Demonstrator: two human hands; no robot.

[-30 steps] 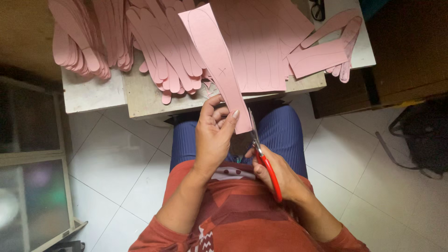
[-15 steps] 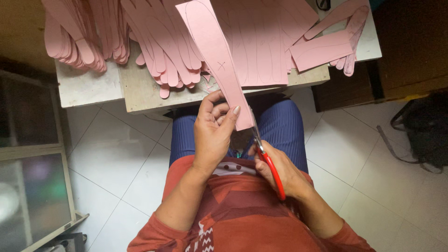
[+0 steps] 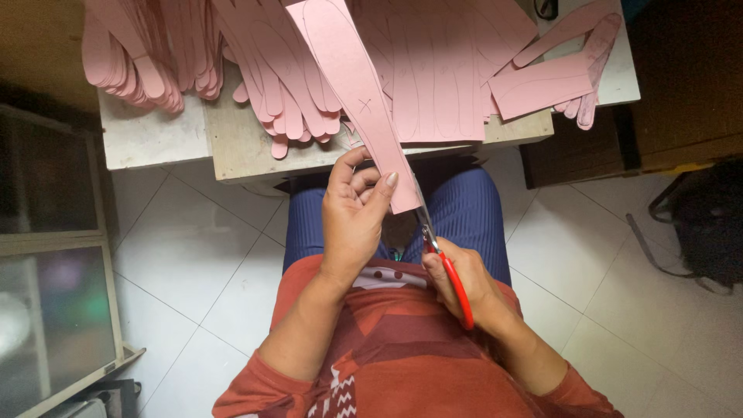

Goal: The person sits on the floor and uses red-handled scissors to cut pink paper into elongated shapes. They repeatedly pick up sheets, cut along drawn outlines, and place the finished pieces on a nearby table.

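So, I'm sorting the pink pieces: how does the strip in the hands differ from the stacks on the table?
The pink strip is one piece, held up by the left hand with the scissors at its edge; the stacked pieces lie piled on the table. The strip still shows a margin outside its pencil outline; the stacked pieces look trimmed round. Both are pink.

Pink card strip (image 3: 352, 93): long, narrow, marked with pencilled outlines and a small cross; it is held in the air over the lap, its lower end pinched in the left hand (image 3: 354, 220), its upper end slanting up and away over the worktop edge. Red-handled scissors (image 3: 441, 263): held in the right hand (image 3: 457, 282), metal blades pointing up and away, meeting the strip's lower right edge just beside the left thumb.
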